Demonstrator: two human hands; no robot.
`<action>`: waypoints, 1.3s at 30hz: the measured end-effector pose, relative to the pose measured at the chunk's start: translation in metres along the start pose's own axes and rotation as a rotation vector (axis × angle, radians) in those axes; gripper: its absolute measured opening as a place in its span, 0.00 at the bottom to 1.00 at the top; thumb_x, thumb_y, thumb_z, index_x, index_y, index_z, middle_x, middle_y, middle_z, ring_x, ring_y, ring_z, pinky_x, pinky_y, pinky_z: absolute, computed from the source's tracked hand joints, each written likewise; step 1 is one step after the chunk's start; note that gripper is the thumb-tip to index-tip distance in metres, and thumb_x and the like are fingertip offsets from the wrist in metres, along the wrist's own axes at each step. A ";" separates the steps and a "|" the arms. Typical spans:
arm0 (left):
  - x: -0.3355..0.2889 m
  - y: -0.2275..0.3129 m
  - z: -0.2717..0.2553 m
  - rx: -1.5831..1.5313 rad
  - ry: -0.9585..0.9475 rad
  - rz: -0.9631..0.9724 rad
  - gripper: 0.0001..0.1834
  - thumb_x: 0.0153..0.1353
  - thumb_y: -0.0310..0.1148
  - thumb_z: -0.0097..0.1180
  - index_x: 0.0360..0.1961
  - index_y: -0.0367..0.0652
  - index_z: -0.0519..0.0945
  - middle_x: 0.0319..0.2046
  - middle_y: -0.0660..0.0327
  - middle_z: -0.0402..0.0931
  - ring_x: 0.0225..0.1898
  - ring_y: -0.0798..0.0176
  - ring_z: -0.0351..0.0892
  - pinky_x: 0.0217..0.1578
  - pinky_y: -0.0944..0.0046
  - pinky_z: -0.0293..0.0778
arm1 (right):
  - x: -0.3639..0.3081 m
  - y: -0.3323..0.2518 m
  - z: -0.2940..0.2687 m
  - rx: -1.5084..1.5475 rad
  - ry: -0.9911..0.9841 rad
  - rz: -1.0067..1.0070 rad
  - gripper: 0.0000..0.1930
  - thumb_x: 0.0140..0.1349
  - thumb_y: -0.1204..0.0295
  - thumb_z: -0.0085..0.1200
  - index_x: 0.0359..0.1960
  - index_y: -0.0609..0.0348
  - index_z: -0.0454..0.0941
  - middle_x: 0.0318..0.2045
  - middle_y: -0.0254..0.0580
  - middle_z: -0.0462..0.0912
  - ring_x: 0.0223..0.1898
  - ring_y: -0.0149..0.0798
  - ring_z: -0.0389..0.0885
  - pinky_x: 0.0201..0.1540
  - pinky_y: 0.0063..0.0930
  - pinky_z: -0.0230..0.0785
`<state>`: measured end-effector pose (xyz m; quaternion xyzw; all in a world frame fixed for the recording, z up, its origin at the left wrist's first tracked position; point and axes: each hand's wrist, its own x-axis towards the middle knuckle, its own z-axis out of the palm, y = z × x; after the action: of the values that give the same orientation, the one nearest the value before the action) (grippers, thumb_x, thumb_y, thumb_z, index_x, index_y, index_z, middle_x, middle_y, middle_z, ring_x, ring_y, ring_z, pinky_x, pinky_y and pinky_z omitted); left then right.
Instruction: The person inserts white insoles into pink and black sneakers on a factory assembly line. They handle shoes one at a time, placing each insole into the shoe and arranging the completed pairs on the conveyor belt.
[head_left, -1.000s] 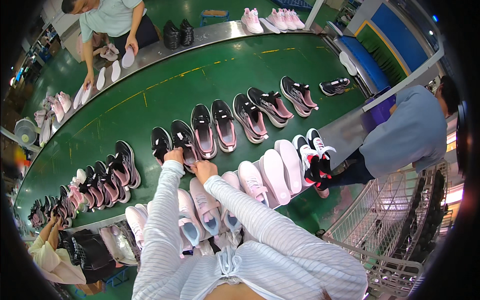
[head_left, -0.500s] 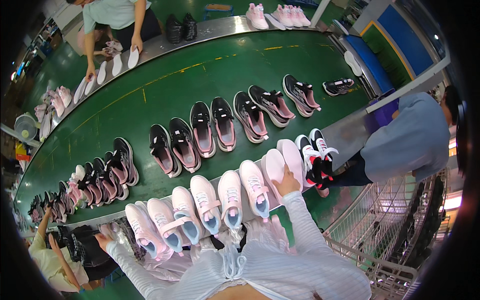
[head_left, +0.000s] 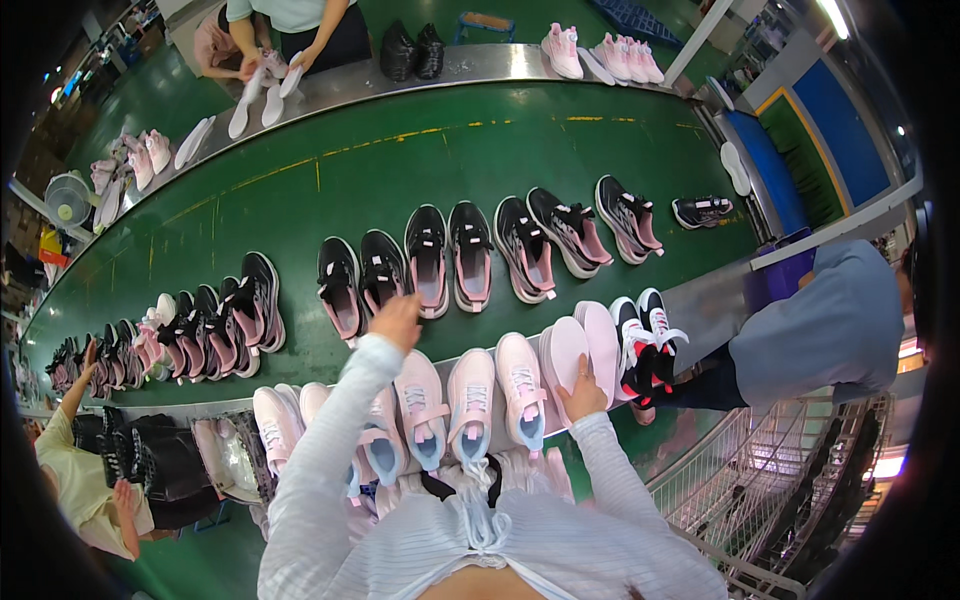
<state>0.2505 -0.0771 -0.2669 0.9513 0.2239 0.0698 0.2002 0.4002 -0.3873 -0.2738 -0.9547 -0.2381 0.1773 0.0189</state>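
Observation:
My left hand (head_left: 398,322) reaches over the green belt. Its fingers are apart and nothing shows in them; they lie at the heel ends of black sneakers with pink linings (head_left: 428,260), and I cannot tell whether they touch. At the right, my right hand (head_left: 585,397) grips the near end of a pale pink insole (head_left: 563,350), thumb and forefinger around it. Beside it lies a second pale pink insole (head_left: 601,345). Pale pink sneakers with blue linings (head_left: 470,395) stand in a row along the near ledge, partly hidden by my left arm.
More black sneakers (head_left: 262,300) stand on the belt (head_left: 400,160). Black, white and red shoes (head_left: 640,345) sit right of the insoles. A wire rack (head_left: 740,480) and a person in blue (head_left: 820,320) are at the right. Another person (head_left: 300,30) handles insoles across the belt.
My left hand has risen from beside the near row and reached forward over the belt to the black sneakers. My right hand stays at the insoles. The view has shifted slightly.

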 end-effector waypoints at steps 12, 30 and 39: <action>0.048 0.041 0.066 -0.358 0.372 -0.072 0.17 0.43 0.38 0.54 0.32 0.40 0.69 0.33 0.51 0.67 0.40 0.51 0.66 0.40 0.59 0.63 | 0.037 -0.100 -0.071 0.017 0.136 -0.555 0.08 0.45 0.67 0.47 0.26 0.54 0.75 0.25 0.48 0.73 0.20 0.46 0.74 0.21 0.34 0.66; 0.091 -0.038 0.045 -0.407 0.166 -0.432 0.24 0.50 0.51 0.43 0.33 0.40 0.74 0.27 0.46 0.72 0.32 0.45 0.70 0.34 0.54 0.66 | 0.155 -0.258 0.052 0.033 0.034 -0.360 0.09 0.49 0.70 0.43 0.24 0.57 0.76 0.25 0.48 0.77 0.30 0.43 0.76 0.30 0.32 0.69; 0.077 -0.081 0.100 -0.630 0.259 -0.364 0.20 0.50 0.40 0.47 0.43 0.42 0.70 0.33 0.46 0.72 0.37 0.50 0.72 0.38 0.62 0.66 | 0.171 -0.284 0.065 0.227 -0.149 -0.368 0.19 0.51 0.59 0.40 0.40 0.57 0.71 0.42 0.53 0.69 0.44 0.46 0.69 0.45 0.34 0.62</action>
<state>0.3092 -0.0105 -0.3882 0.7712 0.3799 0.2179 0.4620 0.3916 -0.0602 -0.3570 -0.8713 -0.3873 0.2664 0.1408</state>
